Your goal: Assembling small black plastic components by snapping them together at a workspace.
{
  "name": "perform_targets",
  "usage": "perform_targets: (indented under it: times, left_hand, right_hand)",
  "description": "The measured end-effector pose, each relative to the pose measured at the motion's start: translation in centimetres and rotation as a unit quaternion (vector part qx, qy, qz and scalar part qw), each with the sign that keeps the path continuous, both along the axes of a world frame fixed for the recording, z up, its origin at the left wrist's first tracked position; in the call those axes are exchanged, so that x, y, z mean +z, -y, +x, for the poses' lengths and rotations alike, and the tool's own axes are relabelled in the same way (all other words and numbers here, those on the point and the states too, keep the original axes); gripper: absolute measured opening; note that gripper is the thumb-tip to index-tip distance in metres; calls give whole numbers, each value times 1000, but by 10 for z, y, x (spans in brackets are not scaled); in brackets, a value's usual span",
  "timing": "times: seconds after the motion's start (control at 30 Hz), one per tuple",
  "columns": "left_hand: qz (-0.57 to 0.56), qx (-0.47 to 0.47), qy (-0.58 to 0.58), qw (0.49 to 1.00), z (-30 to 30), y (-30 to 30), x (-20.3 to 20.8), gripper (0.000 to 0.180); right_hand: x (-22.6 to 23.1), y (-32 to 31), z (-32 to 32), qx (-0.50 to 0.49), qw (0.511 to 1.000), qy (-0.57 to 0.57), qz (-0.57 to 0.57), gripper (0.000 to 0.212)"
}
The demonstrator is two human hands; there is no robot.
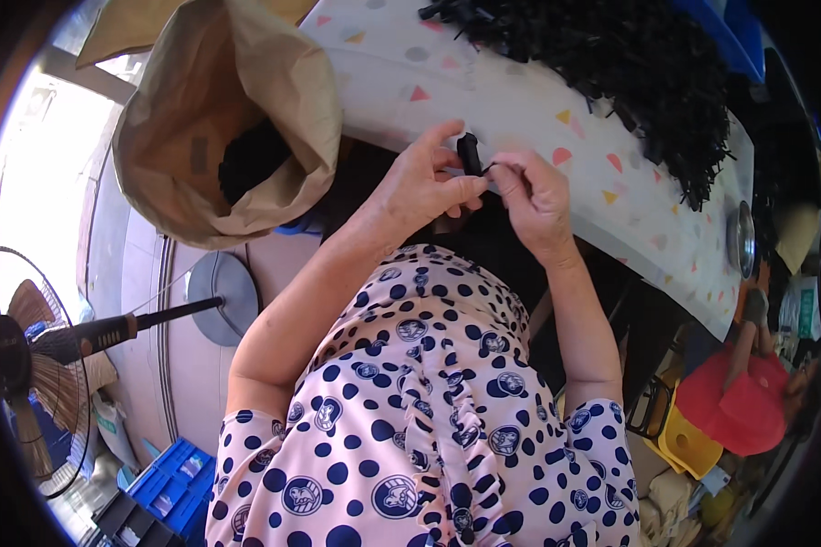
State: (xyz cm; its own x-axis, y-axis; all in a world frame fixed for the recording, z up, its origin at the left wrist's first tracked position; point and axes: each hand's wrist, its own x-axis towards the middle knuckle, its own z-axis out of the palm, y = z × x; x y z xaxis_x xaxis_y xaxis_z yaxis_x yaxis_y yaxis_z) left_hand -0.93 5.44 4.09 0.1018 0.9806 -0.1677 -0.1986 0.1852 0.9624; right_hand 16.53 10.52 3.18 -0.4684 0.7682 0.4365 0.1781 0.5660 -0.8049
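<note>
Over the near edge of the table, my left hand [420, 182] grips a short, narrow black piece [469, 155] between thumb and fingers, its index finger raised past it. My right hand [535, 201] is closed in a pinch beside it, thumb and index finger together on a thin dark end. Whether that end belongs to the black piece I cannot tell. A large heap of loose black strip-like pieces [602, 64] covers the far right of the table [511, 118], which has a white cover with coloured shapes.
An open brown paper bag [310, 100] with black contents [251, 159] stands left of the table. A fan [27, 351] and blue crates [173, 483] are at the left. A metal bowl [743, 239] sits at the table's right end; a person in red [734, 401] is beyond.
</note>
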Motion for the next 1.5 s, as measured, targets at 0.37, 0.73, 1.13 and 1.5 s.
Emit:
perform_targets:
  times: [0.37, 0.73, 1.13, 1.5]
  left_hand:
    - [16, 61, -42, 997, -4, 34, -29, 41]
    - [73, 89, -95, 989, -3, 41, -43, 38]
    - [178, 125, -274, 937, 7, 41, -32, 38]
    - [182, 101, -339, 917, 4, 30, -22, 34]
  right_hand:
    - [-23, 37, -36, -31, 913, -120, -388, 11]
    - [-22, 56, -39, 26, 900, -96, -425, 35]
    - [-30, 58, -41, 24, 916, -116, -383, 29]
    - [-53, 49, -35, 33, 929, -158, -332, 26]
